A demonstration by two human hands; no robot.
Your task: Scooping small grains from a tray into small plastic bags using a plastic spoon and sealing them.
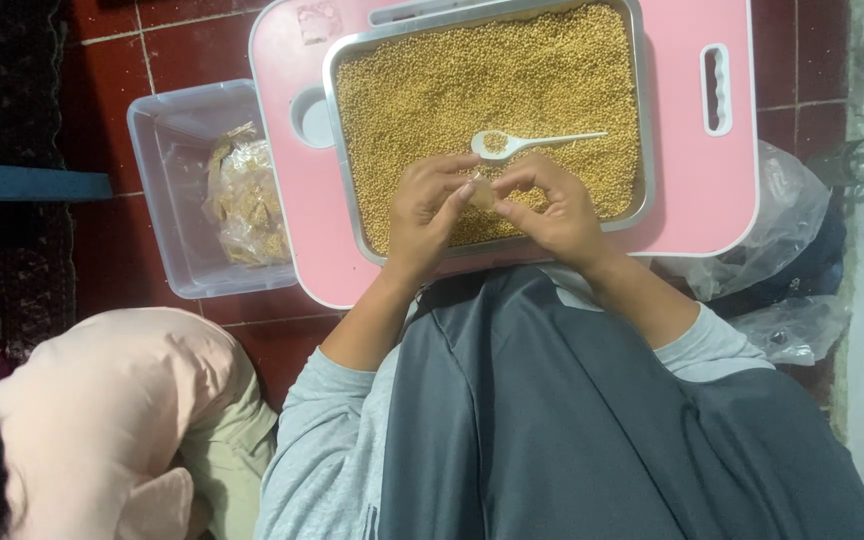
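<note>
A metal tray (pixel 644 150) full of small golden-brown grains (pixel 492 80) sits on a pink folding table (pixel 692 190). A white plastic spoon (pixel 527 143) with a few grains in its bowl lies on the grains. Just below the spoon, my left hand (pixel 430 205) and my right hand (pixel 552 205) meet over the tray's near edge, fingertips pinching a small clear plastic bag (pixel 482 192) between them. The bag is mostly hidden by my fingers.
A clear plastic bin (pixel 177 130) holding filled packets (pixel 247 195) stands left of the table on red floor tiles. Crumpled plastic bags (pixel 787 215) lie at the right. Another person in a pale pink top (pixel 102 410) sits at lower left.
</note>
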